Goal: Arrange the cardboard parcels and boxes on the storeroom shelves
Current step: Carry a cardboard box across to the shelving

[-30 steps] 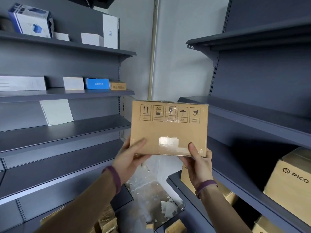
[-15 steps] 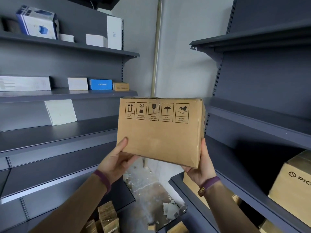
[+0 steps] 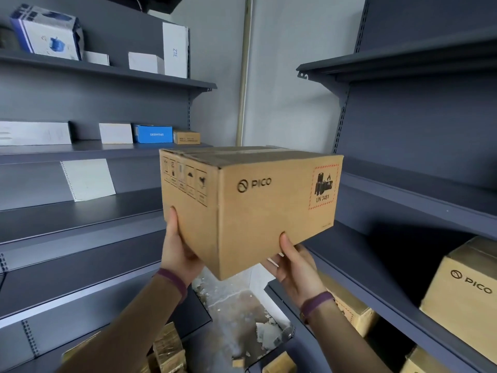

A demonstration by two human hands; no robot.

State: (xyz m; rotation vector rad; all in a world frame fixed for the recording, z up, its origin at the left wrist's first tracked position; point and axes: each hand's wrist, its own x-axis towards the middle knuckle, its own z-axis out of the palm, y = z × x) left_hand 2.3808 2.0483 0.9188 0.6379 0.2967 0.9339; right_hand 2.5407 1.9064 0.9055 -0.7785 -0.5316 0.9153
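I hold a brown PICO cardboard box (image 3: 269, 211) up in the corner between two dark grey shelf units. Its long side with the PICO logo and a red UN 3481 label faces me; the end with handling symbols faces left. My left hand (image 3: 178, 251) grips the box's lower left end, thumb up along the end face. My right hand (image 3: 297, 265) grips it from beneath at the lower right, thumb on the front face. The box's right end sits level with the middle right shelf (image 3: 419, 195), close to its left end.
A second PICO box (image 3: 468, 300) stands on the lower right shelf, with more cardboard boxes (image 3: 352, 310) below. The left shelves hold small white boxes (image 3: 115, 133), a blue box (image 3: 153, 133), a small brown box (image 3: 187, 137). Debris lies on the floor (image 3: 242, 319).
The box has turned in my hands: its long PICO side now faces me instead of the end with handling symbols. Both hands shifted round it, and it sits slightly higher and further right.
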